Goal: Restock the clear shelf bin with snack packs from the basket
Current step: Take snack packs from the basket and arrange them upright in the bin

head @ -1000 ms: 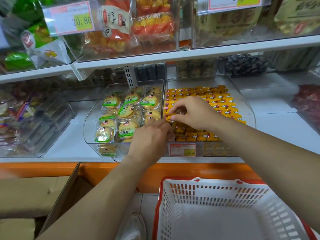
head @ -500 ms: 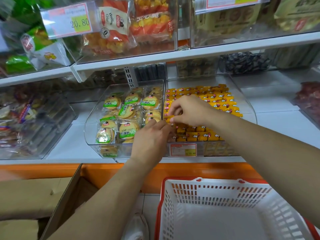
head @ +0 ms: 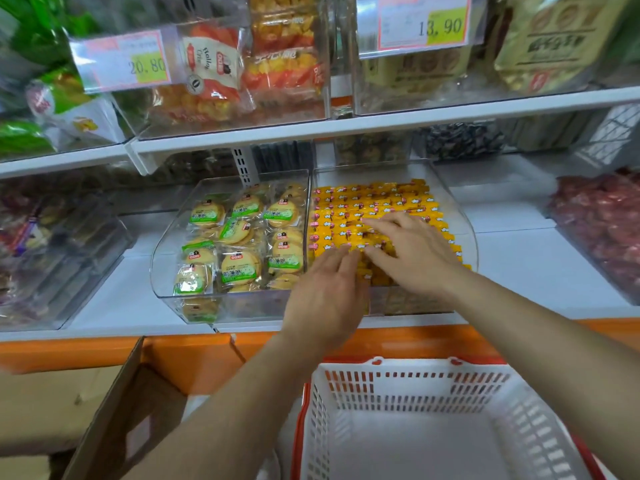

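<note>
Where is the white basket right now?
In the head view the white basket sits low and right of centre, below the clear bin of yellow packs, with a cardboard box to its left.

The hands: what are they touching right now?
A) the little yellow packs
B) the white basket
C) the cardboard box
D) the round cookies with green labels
A: the left hand and the right hand both lie with straight, spread fingers on the little yellow packs in the clear bin; the round cookies sit in the bin beside it.
</note>
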